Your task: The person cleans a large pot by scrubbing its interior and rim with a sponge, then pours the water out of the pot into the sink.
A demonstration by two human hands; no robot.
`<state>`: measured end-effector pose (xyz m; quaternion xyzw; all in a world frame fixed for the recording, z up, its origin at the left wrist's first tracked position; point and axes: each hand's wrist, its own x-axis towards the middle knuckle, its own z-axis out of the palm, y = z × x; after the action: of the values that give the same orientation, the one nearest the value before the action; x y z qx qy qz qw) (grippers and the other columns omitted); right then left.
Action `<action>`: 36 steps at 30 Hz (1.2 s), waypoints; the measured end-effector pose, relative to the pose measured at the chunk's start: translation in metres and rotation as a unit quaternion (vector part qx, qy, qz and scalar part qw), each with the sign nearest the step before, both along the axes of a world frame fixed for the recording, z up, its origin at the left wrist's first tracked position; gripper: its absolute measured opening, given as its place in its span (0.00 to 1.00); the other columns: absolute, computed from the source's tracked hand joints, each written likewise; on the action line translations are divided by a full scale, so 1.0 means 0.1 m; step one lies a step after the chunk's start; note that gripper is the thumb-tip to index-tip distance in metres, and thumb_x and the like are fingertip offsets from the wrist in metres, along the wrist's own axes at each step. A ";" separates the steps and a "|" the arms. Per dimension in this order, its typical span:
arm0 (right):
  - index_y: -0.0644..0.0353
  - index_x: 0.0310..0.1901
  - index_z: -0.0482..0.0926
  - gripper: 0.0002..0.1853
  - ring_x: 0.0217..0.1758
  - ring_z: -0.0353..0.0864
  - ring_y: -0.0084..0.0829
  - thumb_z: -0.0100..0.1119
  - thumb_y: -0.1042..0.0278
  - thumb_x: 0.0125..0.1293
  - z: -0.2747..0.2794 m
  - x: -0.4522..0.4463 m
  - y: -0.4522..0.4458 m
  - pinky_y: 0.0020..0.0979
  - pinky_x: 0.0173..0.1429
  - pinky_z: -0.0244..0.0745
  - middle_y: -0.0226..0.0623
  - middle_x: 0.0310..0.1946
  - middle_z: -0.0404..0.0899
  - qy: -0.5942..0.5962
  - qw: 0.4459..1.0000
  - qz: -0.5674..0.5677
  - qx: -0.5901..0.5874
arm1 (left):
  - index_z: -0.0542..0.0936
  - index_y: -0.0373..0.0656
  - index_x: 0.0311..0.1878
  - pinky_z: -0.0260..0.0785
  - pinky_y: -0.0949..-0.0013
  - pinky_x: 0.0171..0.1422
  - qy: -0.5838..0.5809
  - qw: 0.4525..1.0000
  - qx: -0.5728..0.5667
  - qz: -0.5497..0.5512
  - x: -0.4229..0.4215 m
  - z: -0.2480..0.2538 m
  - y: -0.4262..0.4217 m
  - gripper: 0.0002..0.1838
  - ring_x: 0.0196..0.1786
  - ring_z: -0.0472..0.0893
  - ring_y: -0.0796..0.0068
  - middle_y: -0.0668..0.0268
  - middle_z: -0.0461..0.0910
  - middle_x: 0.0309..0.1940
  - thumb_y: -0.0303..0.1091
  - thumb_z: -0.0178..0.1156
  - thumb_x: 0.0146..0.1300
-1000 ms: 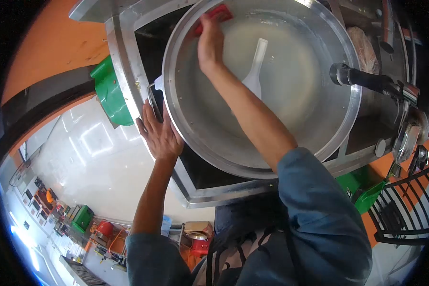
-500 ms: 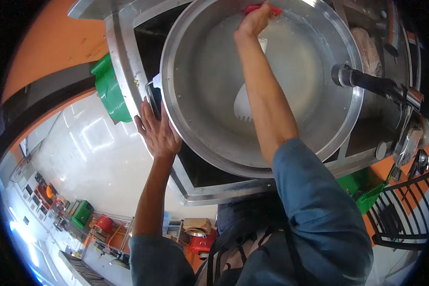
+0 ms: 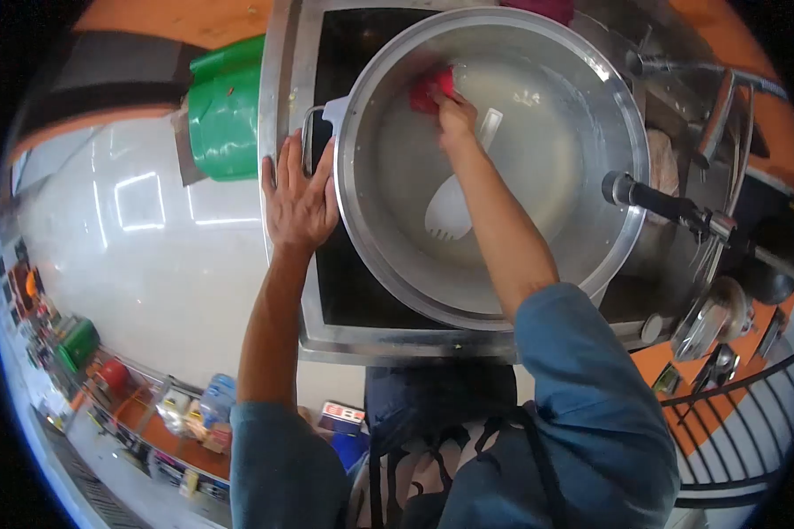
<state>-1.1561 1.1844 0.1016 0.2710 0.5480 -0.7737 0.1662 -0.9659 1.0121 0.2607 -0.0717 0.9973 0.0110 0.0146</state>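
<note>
A large round metal pot (image 3: 355, 203) fills the middle of the view, with cloudy liquid (image 3: 529, 159) at its bottom. Inside it my right hand (image 3: 454, 116) presses a red cloth or pad (image 3: 432, 86) against the upper-left inner wall. A white slotted spatula (image 3: 450, 210) lies in the liquid, partly behind my right forearm. Outside the pot, my left hand (image 3: 300, 201) rests with fingers spread on the metal edge, beside the pot's wire handle (image 3: 307, 132) and holding nothing.
A metal counter (image 3: 397, 344) surrounds the pot. A black-sleeved tap (image 3: 657, 198) reaches over its right rim. The green bin (image 3: 225, 115) stands at the left. Utensils and a black rack (image 3: 741, 406) are at the lower right, with cluttered shelves (image 3: 163, 414) at the lower left.
My right hand, with the red cloth or pad, has moved from the pot's far wall back to its upper-left side. The whole view has turned and shifted. My left hand stays by the handle.
</note>
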 end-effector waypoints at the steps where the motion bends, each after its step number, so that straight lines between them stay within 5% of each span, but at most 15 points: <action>1: 0.60 0.49 0.79 0.16 0.43 0.81 0.32 0.60 0.80 0.58 0.06 0.04 0.11 0.34 0.47 0.76 0.40 0.41 0.82 -0.078 0.995 0.035 -0.050 | 0.62 0.65 0.72 0.43 0.42 0.76 0.002 1.000 0.005 0.003 0.01 0.01 0.00 0.30 0.75 0.56 0.53 0.52 0.56 0.72 0.41 0.48 0.65; 4: 0.59 0.54 0.74 0.18 0.47 0.80 0.33 0.60 0.78 0.62 0.11 0.24 0.33 0.35 0.48 0.77 0.40 0.47 0.79 -0.059 0.967 0.077 -0.237 | 0.63 0.67 0.71 0.44 0.43 0.76 0.018 1.000 0.015 0.010 0.02 0.03 -0.01 0.29 0.74 0.57 0.56 0.54 0.58 0.71 0.41 0.49 0.65; 9: 0.59 0.68 0.63 0.28 0.54 0.77 0.33 0.57 0.70 0.67 0.50 1.05 0.33 0.34 0.58 0.73 0.40 0.52 0.77 0.026 0.975 0.220 -0.033 | 0.62 0.69 0.71 0.45 0.44 0.76 0.049 0.999 0.009 0.009 0.05 -0.05 -0.02 0.28 0.73 0.59 0.58 0.56 0.59 0.71 0.44 0.47 0.67; 12: 0.58 0.74 0.51 0.31 0.65 0.69 0.35 0.44 0.56 0.75 1.08 1.59 0.22 0.34 0.71 0.60 0.44 0.62 0.69 0.020 0.891 0.449 0.066 | 0.62 0.70 0.71 0.45 0.45 0.76 0.055 0.998 0.007 0.007 0.05 -0.04 -0.01 0.27 0.73 0.60 0.58 0.56 0.60 0.70 0.47 0.45 0.69; 19: 0.68 0.74 0.39 0.40 0.76 0.47 0.34 0.23 0.39 0.76 0.56 0.51 -0.69 0.33 0.78 0.37 0.39 0.75 0.46 0.128 0.958 0.218 -0.134 | 0.64 0.68 0.71 0.47 0.43 0.74 0.062 0.998 0.007 -0.001 0.05 -0.07 -0.03 0.27 0.71 0.62 0.57 0.54 0.61 0.69 0.45 0.47 0.68; 22: 0.64 0.71 0.56 0.35 0.74 0.55 0.30 0.27 0.41 0.77 0.74 0.75 -0.61 0.30 0.77 0.45 0.39 0.71 0.58 0.093 0.963 0.222 -0.125 | 0.64 0.67 0.71 0.48 0.43 0.74 0.061 0.998 0.012 -0.004 0.05 -0.06 -0.04 0.27 0.71 0.62 0.56 0.53 0.61 0.69 0.44 0.49 0.67; 23: 0.65 0.75 0.42 0.38 0.72 0.54 0.35 0.24 0.40 0.77 0.50 1.10 -0.62 0.34 0.76 0.42 0.39 0.76 0.45 0.200 0.945 0.250 -0.067 | 0.65 0.67 0.71 0.48 0.42 0.74 0.060 0.998 0.015 -0.005 0.03 -0.05 -0.03 0.27 0.71 0.62 0.56 0.53 0.61 0.69 0.43 0.49 0.67; 26: 0.59 0.53 0.75 0.32 0.54 0.71 0.31 0.30 0.38 0.75 0.87 1.21 -0.70 0.35 0.67 0.58 0.33 0.49 0.77 0.141 0.976 0.087 -0.145 | 0.64 0.67 0.71 0.48 0.42 0.74 0.052 0.999 0.010 -0.008 0.03 -0.05 -0.03 0.28 0.72 0.61 0.55 0.52 0.60 0.70 0.44 0.49 0.67; 28: 0.64 0.74 0.50 0.39 0.68 0.60 0.38 0.24 0.37 0.75 0.49 0.58 -0.50 0.35 0.75 0.46 0.41 0.72 0.54 0.104 0.953 0.257 -0.125 | 0.63 0.67 0.72 0.46 0.42 0.74 0.037 0.999 0.003 -0.007 0.04 -0.04 -0.01 0.28 0.73 0.60 0.54 0.52 0.59 0.70 0.44 0.47 0.68; 30: 0.64 0.73 0.52 0.39 0.71 0.58 0.38 0.24 0.37 0.75 0.46 0.20 -0.57 0.35 0.76 0.43 0.43 0.72 0.55 0.102 0.965 0.152 -0.189 | 0.63 0.67 0.72 0.45 0.42 0.75 0.034 0.999 -0.012 -0.008 0.04 -0.08 -0.03 0.28 0.73 0.60 0.54 0.52 0.58 0.71 0.44 0.46 0.68; 31: 0.59 0.54 0.75 0.32 0.56 0.72 0.33 0.31 0.38 0.75 0.22 0.28 -0.64 0.36 0.68 0.58 0.35 0.48 0.78 0.112 0.983 0.061 -0.135 | 0.62 0.67 0.72 0.43 0.42 0.75 0.031 0.999 -0.006 -0.006 0.04 -0.09 -0.03 0.28 0.73 0.59 0.54 0.51 0.57 0.71 0.43 0.44 0.68; 36: 0.56 0.56 0.72 0.29 0.55 0.69 0.29 0.30 0.39 0.76 0.24 -0.12 -0.52 0.32 0.65 0.59 0.33 0.49 0.74 0.160 0.982 0.014 -0.104 | 0.62 0.67 0.73 0.42 0.42 0.75 0.018 1.000 -0.003 -0.004 0.02 -0.07 -0.03 0.28 0.74 0.57 0.54 0.52 0.56 0.72 0.43 0.44 0.68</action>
<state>-1.1682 1.1322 0.1252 0.1173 0.4880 -0.8573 0.1146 -0.9635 1.0093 0.2536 -0.0679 0.9976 0.0093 -0.0037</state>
